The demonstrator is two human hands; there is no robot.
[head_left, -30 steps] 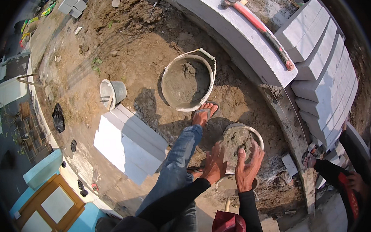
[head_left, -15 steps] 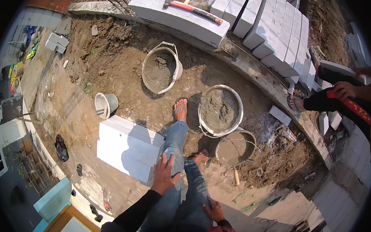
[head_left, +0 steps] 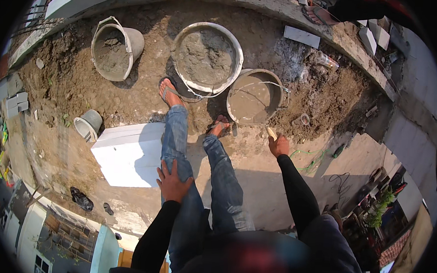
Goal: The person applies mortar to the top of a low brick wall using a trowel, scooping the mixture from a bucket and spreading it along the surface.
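My left hand (head_left: 174, 185) lies with fingers spread on my left leg, over the jeans (head_left: 177, 139). Out to the right, my right hand (head_left: 279, 146) is closed around a light wooden handle (head_left: 271, 133) low by the ground. What that handle belongs to cannot be made out. Just beyond it stands a bucket of wet, soupy grey mix (head_left: 254, 100). Left of that, a wider tub (head_left: 237, 47) holds thick, lumpy mortar. A third bucket (head_left: 137, 43), with grey mortar inside, tilts toward the far left.
White blocks (head_left: 123, 163) lie beside my left leg, near a small tipped bucket (head_left: 91, 122). A low concrete footing (head_left: 361, 60) curves along the far side. A single white block (head_left: 302, 36) and a clear plastic cup (head_left: 304, 119) lie right. Another person's foot (head_left: 319, 15) rests beyond.
My right hand has left my right thigh, reached forward and right, and taken hold of the wooden handle. My left hand stays on my leg. The view has shifted rightward and nearer the ground.
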